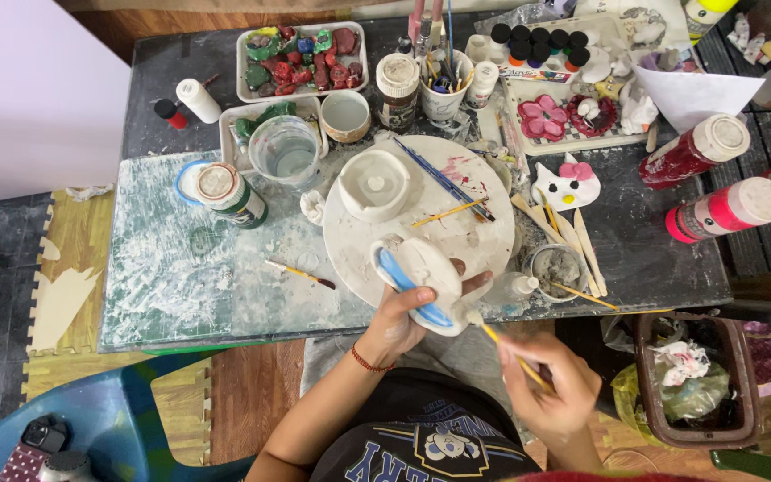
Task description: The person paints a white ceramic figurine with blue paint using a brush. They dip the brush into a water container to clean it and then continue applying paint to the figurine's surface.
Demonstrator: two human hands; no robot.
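From the head view I look straight down on a paint-smeared table (180,268). My left hand (399,321) is cupped under a white plaster figure (421,281), fingers wrapped around its lower edge and thumb against its side; the figure is tilted, held just off the near edge of the table, overlapping the near rim of a round board (484,232). A blue painted band runs along the figure's left side. My right hand (551,388) pinches a yellow brush (506,348) between thumb and fingers, and the brush tip meets the lower right of the figure.

On the board sits a white mould (374,183), with a blue brush (443,178) and a thin yellow brush (448,214) lying beside it. Left of the board another brush (301,274) lies on the table, and further left stands a green paint bottle (229,194) next to a cup of water (286,152). At the far edge a tray (301,58) holds red and green painted pieces, and a mug (443,89) is crammed with brushes. To the right lies a white cat face with a pink bow (567,185), then two red and pink bottles (711,178) on their sides. A brown bin (693,379) with crumpled tissue stands by my right hand.
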